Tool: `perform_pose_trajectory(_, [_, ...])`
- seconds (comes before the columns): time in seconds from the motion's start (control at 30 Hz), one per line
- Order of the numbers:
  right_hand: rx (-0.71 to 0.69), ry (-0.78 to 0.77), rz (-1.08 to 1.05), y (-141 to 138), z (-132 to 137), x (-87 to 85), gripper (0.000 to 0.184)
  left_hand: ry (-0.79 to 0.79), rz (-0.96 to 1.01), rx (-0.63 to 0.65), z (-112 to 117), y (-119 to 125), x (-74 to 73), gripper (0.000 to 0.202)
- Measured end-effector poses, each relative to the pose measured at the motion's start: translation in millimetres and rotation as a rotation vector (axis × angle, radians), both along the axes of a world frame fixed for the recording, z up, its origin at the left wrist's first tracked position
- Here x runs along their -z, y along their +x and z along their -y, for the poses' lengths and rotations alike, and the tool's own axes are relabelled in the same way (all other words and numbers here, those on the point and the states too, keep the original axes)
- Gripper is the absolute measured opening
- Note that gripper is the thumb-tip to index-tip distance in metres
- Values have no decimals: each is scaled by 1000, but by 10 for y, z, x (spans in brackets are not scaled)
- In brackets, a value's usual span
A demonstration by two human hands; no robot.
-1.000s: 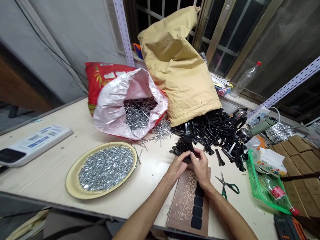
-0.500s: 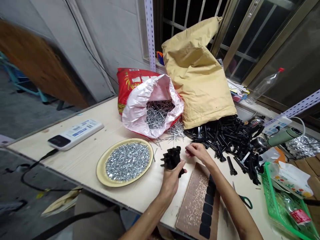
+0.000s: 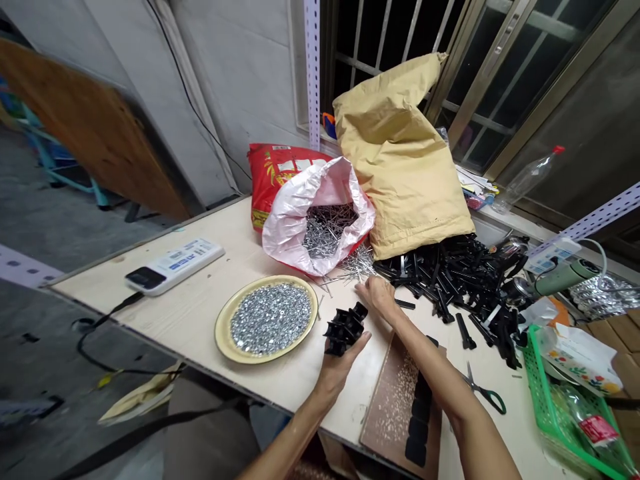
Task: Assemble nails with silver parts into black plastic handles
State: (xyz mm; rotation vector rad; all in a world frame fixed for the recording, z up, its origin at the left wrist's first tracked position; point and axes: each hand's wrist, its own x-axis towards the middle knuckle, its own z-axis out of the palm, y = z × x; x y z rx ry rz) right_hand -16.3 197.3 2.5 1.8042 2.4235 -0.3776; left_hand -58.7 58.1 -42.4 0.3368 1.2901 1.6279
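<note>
My left hand [image 3: 336, 370] is wrapped around a bundle of black plastic parts [image 3: 345, 328], whose notched ends point up and away from me. My right hand [image 3: 379, 297] reaches to the near edge of the loose nails [image 3: 357, 265], its fingers bent together; what they pinch, if anything, is hidden. Those nails spill from an open red-and-white sack [image 3: 280, 230] with more nails inside. Left of my hands, a cream plate [image 3: 223, 343] holds many small shiny metal pieces [image 3: 273, 319]. Below my right forearm lies a brown board [image 3: 383, 420] with black rounded squares [image 3: 419, 427] and pale crumbs.
Many black plastic parts [image 3: 440, 280] lie heaped before a tan paper sack [image 3: 410, 180]. Scissors [image 3: 487, 393] and a green basket [image 3: 540, 400] are at the right. A white device with a dark screen [image 3: 175, 267] and cable sits at the left, near the table edge.
My right hand has moved left and forward, away from the black parts and up to the loose nails. My left hand still holds the bundle, now tilted differently. The view has shifted slightly.
</note>
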Motion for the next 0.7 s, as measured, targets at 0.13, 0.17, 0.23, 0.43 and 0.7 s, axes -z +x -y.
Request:
perform_pose_trajectory(0.13, [24,29,28,-40,22,-37,27,1,-70,8,51,-63,52,40])
perform_pose_trajectory(0.17, [34,34,33,4,40,-74,27,-3,-79,3,54,-90,66,41])
perform_pose_trajectory(0.23, [39,58,29,183,99,-193,27,-21,-113,-19,49,-150,100,43])
perform_pose_trajectory(0.43, [-370,495,-430,901,480,-687,20,-8,-250,8,18,-240,148,41])
perform_pose_trajectory(0.7, [-682,850,-176,949,794,-872,25,88,-354,124,42,-168,-4,29])
